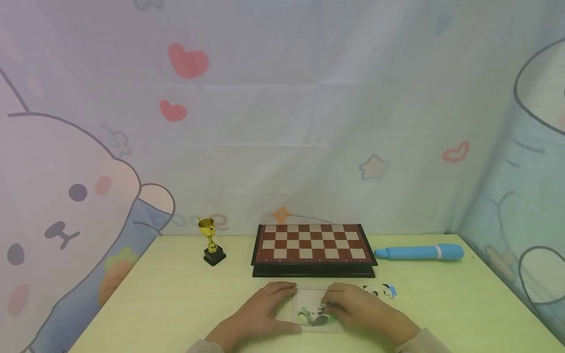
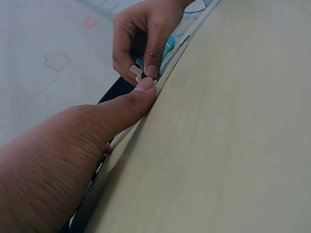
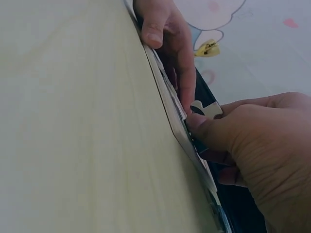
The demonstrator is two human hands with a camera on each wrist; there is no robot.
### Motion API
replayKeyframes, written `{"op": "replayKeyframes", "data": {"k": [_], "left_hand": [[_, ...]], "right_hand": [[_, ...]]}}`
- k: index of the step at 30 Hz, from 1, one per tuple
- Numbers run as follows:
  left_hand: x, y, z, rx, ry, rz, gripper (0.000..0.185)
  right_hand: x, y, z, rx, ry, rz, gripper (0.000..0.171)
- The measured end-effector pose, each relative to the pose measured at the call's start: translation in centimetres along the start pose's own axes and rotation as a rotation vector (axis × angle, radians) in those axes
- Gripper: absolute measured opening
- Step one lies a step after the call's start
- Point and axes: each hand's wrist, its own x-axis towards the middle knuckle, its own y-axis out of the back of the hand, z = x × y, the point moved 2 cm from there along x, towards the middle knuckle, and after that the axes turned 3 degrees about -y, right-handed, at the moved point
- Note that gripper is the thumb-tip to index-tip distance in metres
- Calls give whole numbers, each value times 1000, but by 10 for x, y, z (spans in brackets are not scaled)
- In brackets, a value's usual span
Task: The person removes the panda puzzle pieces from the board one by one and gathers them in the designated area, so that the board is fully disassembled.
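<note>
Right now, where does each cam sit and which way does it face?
Head: worn high, looks forward and down over the pale green table at the brown-and-cream chessboard; left hand and right hand rest on a clear flat puzzle tray.
Left wrist: low, looks along the tabletop past the left thumb at the right hand pinching a small white puzzle piece.
Right wrist: low, faces the opposite way; right hand close, left hand beyond.
Both wrist views share the tray edge and that piece.
</note>
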Motion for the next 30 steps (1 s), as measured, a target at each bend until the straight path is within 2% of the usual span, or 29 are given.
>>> {"op": "replayKeyframes", "data": {"k": [4, 7, 13, 16, 19, 23, 26, 30], "left_hand": [[-1, -1, 0, 5, -5, -3, 88], [-1, -2, 0, 16, -12, -1, 88], [0, 0, 1, 31, -27, 9, 89], [0, 1, 2, 34, -30, 9, 89], [1, 1, 2, 31, -25, 6, 89], [0, 0, 1, 24, -15, 1, 89], [0, 0, 1, 24, -13, 2, 89], [0, 0, 1, 25, -12, 5, 89]], "right_hand": [[-5, -2, 9, 159, -87, 31, 11], [-9, 0, 17, 231, -104, 113, 15], [-31, 13, 35, 197, 40, 280, 18], [-51, 24, 44, 209, 50, 323, 23], [-76, 34, 53, 200, -14, 363, 24], [-107, 43, 64, 159, -193, 377, 19], [-123, 47, 71, 126, -288, 371, 16], [-133, 50, 77, 114, -310, 350, 15]]}}
